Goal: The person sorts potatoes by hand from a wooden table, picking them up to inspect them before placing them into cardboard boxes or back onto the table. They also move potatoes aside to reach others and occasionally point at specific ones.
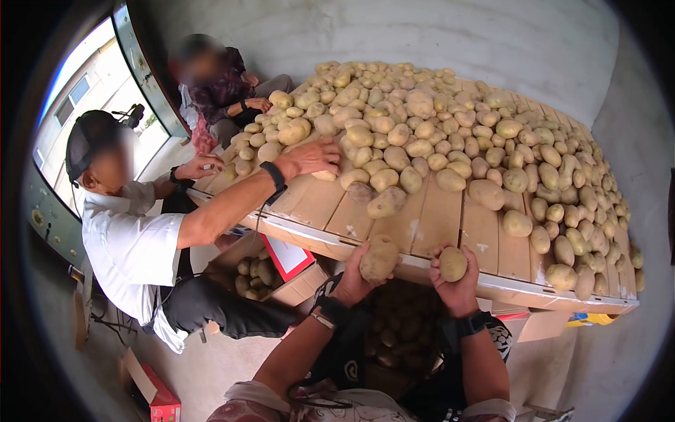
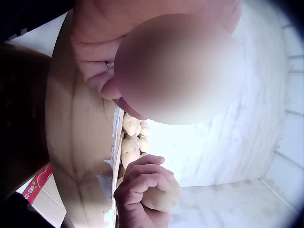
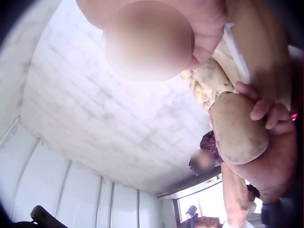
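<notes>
While left grip [image 1: 352,283] around one larger potato [image 1: 380,258], right grip [image 1: 460,292] around one smaller potato [image 1: 453,264].

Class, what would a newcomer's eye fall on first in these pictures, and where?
A heap of potatoes covers most of the slatted table. At its near edge, the wearer's left hand grips a large potato, the right hand a smaller potato. At left, a person in a white shirt reaches onto the table.
</notes>
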The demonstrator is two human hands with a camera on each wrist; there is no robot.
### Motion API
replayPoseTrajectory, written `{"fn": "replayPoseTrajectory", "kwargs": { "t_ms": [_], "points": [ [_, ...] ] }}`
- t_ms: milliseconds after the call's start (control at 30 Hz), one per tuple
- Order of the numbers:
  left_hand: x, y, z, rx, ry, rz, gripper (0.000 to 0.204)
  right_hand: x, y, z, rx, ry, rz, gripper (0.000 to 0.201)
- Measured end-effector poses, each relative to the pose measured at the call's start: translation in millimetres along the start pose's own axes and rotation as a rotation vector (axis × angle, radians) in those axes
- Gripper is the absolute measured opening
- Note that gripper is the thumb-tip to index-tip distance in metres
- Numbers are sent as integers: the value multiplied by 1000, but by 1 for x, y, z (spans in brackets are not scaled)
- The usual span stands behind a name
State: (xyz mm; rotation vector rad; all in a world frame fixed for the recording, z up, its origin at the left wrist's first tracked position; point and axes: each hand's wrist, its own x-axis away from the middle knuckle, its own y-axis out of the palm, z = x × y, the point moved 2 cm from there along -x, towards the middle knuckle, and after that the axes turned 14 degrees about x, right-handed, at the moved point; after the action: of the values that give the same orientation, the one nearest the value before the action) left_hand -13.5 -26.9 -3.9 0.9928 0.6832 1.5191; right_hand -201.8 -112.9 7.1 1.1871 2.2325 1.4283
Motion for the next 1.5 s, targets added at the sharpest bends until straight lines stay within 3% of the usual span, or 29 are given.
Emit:
{"fn": "replayPoseTrajectory", "kwargs": {
  "t_ms": [133,267,333,533,667,733,967,1067,1133,1267,1500],
  "points": [
    [1,1,1,-6,8,6,57,1,-3,-2,-128,45,-27,42],
    [0,1,-1,-2,6,11,57,5,3,-4,-53,29,31,47],
    [1,0,1,1,5,23,57,3,0,-4,19,15,-48,42],
    [1,5,2,21,19,-20,53,0,-6,3,189,23,41,40],
    [-2,0,1,22,13,4,57,-1,-3,3,156,-18,-6,37],
    [-1,-1,1,22,7,-2,57,1,-2,0,73,-89,100,36],
    [-1,0,1,14,3,0,57,2,1,-2,92,-86,134,33],
    [0,1,2,11,1,2,57,3,1,-1,154,-37,98,36],
    [-1,1,2,8,-3,5,57,7,6,-2,-21,77,-10,42],
    [-1,1,2,10,-6,5,57,7,4,-4,-15,80,-87,44],
    [-1,2,2,3,1,4,57,6,-3,0,217,13,35,37]
  ]
}}
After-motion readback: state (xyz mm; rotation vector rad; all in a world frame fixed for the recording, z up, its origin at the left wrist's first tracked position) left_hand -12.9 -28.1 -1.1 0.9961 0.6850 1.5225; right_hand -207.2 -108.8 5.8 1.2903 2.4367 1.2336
